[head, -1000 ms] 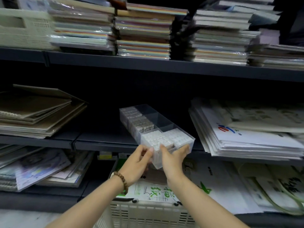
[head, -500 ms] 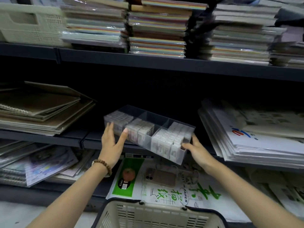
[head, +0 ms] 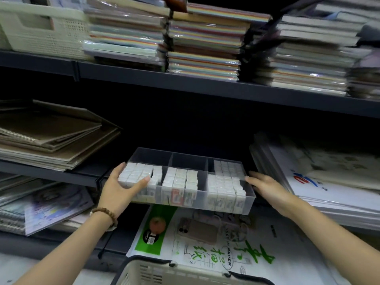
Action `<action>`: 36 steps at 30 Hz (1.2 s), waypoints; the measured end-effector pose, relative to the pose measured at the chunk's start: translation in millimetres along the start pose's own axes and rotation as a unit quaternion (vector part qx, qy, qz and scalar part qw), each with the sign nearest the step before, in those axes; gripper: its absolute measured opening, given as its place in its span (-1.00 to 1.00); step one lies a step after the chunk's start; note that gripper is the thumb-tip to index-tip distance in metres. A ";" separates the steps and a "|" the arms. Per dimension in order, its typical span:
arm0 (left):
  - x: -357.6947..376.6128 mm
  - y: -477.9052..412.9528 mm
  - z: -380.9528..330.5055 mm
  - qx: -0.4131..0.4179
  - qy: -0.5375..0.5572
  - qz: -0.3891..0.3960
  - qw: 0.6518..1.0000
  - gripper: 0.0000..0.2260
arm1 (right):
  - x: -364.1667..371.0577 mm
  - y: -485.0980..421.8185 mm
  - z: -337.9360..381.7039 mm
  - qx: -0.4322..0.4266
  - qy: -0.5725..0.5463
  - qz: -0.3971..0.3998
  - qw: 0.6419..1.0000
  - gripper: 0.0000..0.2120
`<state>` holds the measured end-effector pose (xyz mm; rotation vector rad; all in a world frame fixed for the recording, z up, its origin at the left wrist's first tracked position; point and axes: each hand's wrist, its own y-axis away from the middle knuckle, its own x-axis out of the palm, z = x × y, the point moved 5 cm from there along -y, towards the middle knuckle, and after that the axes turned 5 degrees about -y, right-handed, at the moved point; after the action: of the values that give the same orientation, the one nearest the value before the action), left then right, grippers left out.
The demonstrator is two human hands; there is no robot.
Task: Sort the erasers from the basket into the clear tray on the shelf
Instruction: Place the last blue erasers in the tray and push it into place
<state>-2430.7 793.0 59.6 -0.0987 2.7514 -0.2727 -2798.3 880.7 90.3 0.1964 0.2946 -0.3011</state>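
Swung square since the earlier frame, the clear tray (head: pixel 188 161), packed with erasers (head: pixel 224 182), overhangs the shelf (head: pixel 82 173) edge; my left hand (head: pixel 121 188) clasps its left end in a curled grip, right hand (head: pixel 267 187) spread flat against the right end. Likely the squaring-up step; next, a level push back.

you see white erasers (head: pixel 178 177) in the clear tray (head: pixel 152 156) at the dark grey shelf's (head: pixel 51 174) front edge; your basket (head: pixel 185 271) is cream with a dark rim, your bracelet (head: pixel 103 211) brown.
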 end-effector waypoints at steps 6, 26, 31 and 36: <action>-0.1 9.7 -0.2 0.008 -0.050 0.039 0.998 0.03 | -1.9 6.3 51.5 -0.093 0.291 -0.037 0.951 -0.58; 8.0 16.6 -2.3 -0.005 -0.072 0.019 0.997 0.06 | 35.4 -6.2 43.5 0.270 0.155 0.079 0.947 -0.34; 8.8 16.7 -3.6 -0.014 -0.081 0.022 0.996 0.08 | 40.4 -3.7 49.8 0.272 0.208 0.067 0.937 -0.40; 6.7 15.7 -3.3 -0.011 -0.097 0.035 0.995 0.09 | 33.5 5.8 50.6 0.266 0.154 0.073 0.949 -0.53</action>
<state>-2438.7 808.3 57.0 -0.0317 2.5595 -0.2011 -2752.9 865.6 128.1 0.8010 0.5017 -0.1959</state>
